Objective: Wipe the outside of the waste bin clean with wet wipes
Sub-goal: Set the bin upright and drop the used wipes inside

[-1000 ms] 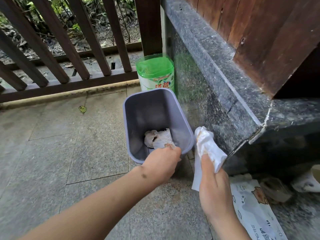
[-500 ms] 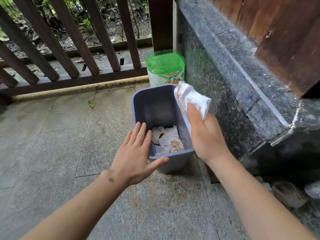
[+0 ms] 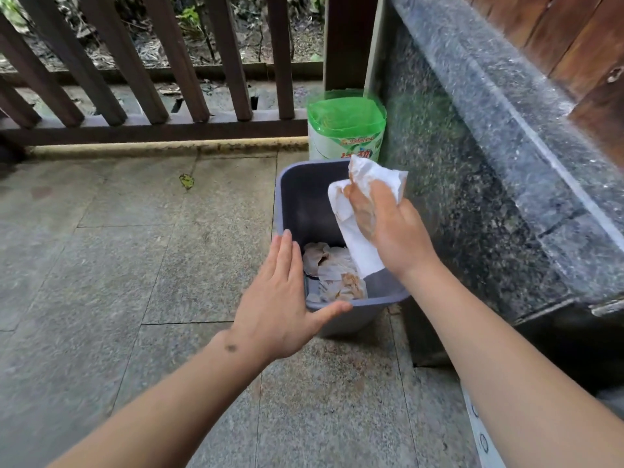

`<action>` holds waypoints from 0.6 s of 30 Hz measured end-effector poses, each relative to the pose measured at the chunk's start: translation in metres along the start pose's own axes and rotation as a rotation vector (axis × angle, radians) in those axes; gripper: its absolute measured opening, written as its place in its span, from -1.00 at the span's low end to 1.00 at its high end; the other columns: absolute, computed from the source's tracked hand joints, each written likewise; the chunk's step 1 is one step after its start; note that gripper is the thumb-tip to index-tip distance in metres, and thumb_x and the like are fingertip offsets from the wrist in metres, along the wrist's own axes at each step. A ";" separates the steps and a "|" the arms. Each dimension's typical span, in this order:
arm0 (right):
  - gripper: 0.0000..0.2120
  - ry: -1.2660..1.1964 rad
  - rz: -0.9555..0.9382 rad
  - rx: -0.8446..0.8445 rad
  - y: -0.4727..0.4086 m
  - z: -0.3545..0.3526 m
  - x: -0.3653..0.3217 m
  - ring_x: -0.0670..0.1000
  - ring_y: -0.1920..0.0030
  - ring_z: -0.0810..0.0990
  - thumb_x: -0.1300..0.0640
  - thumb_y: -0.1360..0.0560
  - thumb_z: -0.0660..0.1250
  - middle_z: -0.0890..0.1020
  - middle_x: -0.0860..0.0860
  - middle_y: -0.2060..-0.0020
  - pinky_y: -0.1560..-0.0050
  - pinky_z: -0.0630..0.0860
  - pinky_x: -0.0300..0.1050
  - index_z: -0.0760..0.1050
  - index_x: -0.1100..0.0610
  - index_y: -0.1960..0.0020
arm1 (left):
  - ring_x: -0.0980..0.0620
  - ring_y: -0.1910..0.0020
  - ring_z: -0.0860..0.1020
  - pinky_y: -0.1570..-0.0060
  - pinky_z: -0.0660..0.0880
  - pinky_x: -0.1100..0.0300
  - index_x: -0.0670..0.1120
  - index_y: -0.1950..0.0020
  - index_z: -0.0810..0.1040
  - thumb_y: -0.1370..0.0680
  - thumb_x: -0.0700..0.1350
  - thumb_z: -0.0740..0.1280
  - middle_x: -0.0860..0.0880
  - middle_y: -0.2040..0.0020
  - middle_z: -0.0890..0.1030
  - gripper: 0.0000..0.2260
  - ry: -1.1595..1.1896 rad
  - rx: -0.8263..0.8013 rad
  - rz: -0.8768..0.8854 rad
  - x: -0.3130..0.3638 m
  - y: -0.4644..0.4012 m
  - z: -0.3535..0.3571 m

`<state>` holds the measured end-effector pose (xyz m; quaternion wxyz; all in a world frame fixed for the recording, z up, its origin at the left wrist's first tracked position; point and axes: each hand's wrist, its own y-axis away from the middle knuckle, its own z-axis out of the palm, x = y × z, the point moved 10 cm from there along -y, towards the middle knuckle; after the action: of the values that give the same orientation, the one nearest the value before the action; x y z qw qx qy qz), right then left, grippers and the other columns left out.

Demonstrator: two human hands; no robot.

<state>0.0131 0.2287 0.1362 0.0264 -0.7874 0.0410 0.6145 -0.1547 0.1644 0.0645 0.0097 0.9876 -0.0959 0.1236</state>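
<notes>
left hand (image 3: 277, 298) flat, steadying bin (image 3: 297, 197) | right hand (image 3: 388, 228) grips wipe (image 3: 364, 184) | green tub (image 3: 346, 130) label illegible

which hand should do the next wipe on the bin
Right, likely. The right hand already grips the wet wipe at the waste bin; the left hand lies open on the near rim, steadying it.

The grey-lilac rectangular plastic waste bin (image 3: 297, 201) stands upright on the stone-tiled floor, close against the dark granite wall at the floor's right edge. Crumpled, brown-stained used wipes (image 3: 332, 275) lie at its bottom. A white wet wipe (image 3: 363, 251), smeared brown at its upper end, hangs over the bin's open top.
</notes>
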 end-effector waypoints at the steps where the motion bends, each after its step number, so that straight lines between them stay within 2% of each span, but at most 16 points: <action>1: -0.65 -0.015 0.000 -0.019 -0.001 0.005 0.000 -0.34 0.07 0.58 -0.10 -0.66 0.07 0.67 -0.16 0.10 0.05 0.43 -0.37 0.61 -0.04 -0.06 | -0.01 -0.60 -0.28 -0.54 -0.13 0.10 -0.21 -0.61 -0.10 -0.37 0.64 -0.15 -0.11 -0.64 -0.20 0.12 -0.002 -0.001 0.000 0.000 0.000 -0.001; 2: -0.63 -0.039 -0.020 -0.035 -0.002 0.010 0.000 -0.28 -0.01 0.60 -0.13 -0.65 0.06 0.69 -0.14 0.04 -0.04 0.45 -0.29 0.62 -0.05 -0.09 | -0.02 -0.60 -0.28 -0.55 -0.13 0.08 -0.22 -0.61 -0.09 -0.37 0.64 -0.15 -0.11 -0.64 -0.19 0.12 -0.005 -0.003 0.001 0.001 0.000 -0.001; 4: -0.62 -0.099 -0.067 -0.029 -0.005 0.015 0.000 -0.16 -0.08 0.63 -0.18 -0.63 0.04 0.71 -0.10 0.00 -0.13 0.49 -0.16 0.63 -0.13 -0.04 | -0.04 -0.60 -0.28 -0.56 -0.11 0.05 -0.22 -0.61 -0.08 -0.38 0.64 -0.17 -0.12 -0.64 -0.18 0.12 -0.013 -0.010 0.004 0.002 0.000 0.000; 5: -0.61 -0.066 -0.068 -0.018 -0.009 0.018 0.005 -0.12 -0.09 0.63 -0.20 -0.63 0.03 0.71 -0.07 -0.03 -0.14 0.49 -0.10 0.62 -0.14 -0.03 | -0.04 -0.60 -0.28 -0.56 -0.11 0.05 -0.22 -0.62 -0.08 -0.38 0.64 -0.17 -0.12 -0.64 -0.18 0.12 -0.016 -0.014 0.005 0.002 0.000 0.000; 6: -0.57 0.040 -0.030 -0.035 -0.013 0.023 0.016 -0.05 -0.13 0.62 -0.22 -0.63 0.01 0.69 0.00 -0.09 -0.14 0.47 -0.03 0.62 -0.10 -0.10 | -0.04 -0.60 -0.29 -0.56 -0.12 0.06 -0.22 -0.62 -0.08 -0.38 0.63 -0.17 -0.12 -0.64 -0.18 0.12 -0.020 -0.017 0.006 0.003 0.000 0.000; 8: -0.45 0.384 0.178 -0.288 -0.014 0.049 0.062 0.11 -0.25 0.53 -0.25 -0.63 -0.03 0.57 0.15 -0.29 -0.16 0.40 0.03 0.45 0.03 -0.40 | -0.05 -0.60 -0.28 -0.54 -0.16 0.10 -0.22 -0.62 -0.08 -0.38 0.63 -0.17 -0.13 -0.64 -0.16 0.12 -0.028 -0.019 0.016 0.004 0.000 -0.001; 10: -0.38 0.597 0.325 -0.582 -0.002 0.066 0.104 0.15 -0.36 0.45 -0.22 -0.62 0.02 0.40 0.15 -0.47 -0.28 0.37 0.06 0.12 0.04 -0.60 | -0.05 -0.61 -0.26 -0.52 -0.20 0.12 -0.22 -0.62 -0.07 -0.38 0.63 -0.16 -0.14 -0.65 -0.14 0.12 -0.037 -0.023 0.025 0.005 -0.001 -0.001; 11: -0.33 0.621 0.328 -0.610 -0.002 0.065 0.110 0.14 -0.43 0.40 -0.21 -0.61 0.07 0.32 0.10 -0.53 -0.35 0.35 0.05 0.01 0.01 -0.63 | -0.05 -0.61 -0.26 -0.52 -0.21 0.12 -0.23 -0.62 -0.07 -0.38 0.63 -0.16 -0.14 -0.65 -0.14 0.12 -0.039 -0.027 0.023 0.004 -0.001 -0.001; 14: -0.28 0.549 0.273 -0.482 -0.019 0.049 0.102 0.04 -0.54 0.27 -0.25 -0.56 0.18 0.21 -0.04 -0.59 -0.45 0.30 0.02 0.02 -0.07 -0.63 | -0.04 -0.60 -0.28 -0.54 -0.19 0.10 -0.22 -0.62 -0.10 -0.38 0.63 -0.14 -0.12 -0.65 -0.17 0.12 -0.037 -0.038 0.013 0.002 -0.002 0.001; 18: -0.34 0.516 0.180 -0.415 -0.026 0.039 0.090 0.01 -0.51 0.33 -0.19 -0.58 0.17 0.27 -0.05 -0.57 -0.27 0.29 -0.11 0.06 -0.10 -0.62 | -0.05 -0.60 -0.29 -0.51 -0.24 0.13 -0.22 -0.62 -0.11 -0.38 0.63 -0.13 -0.12 -0.64 -0.18 0.12 -0.041 -0.043 0.002 0.003 -0.001 -0.001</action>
<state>-0.0003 0.2551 0.0393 -0.1998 -0.8987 -0.0103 0.3903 -0.1518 0.1649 0.0659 0.0286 0.9894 -0.0998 0.1014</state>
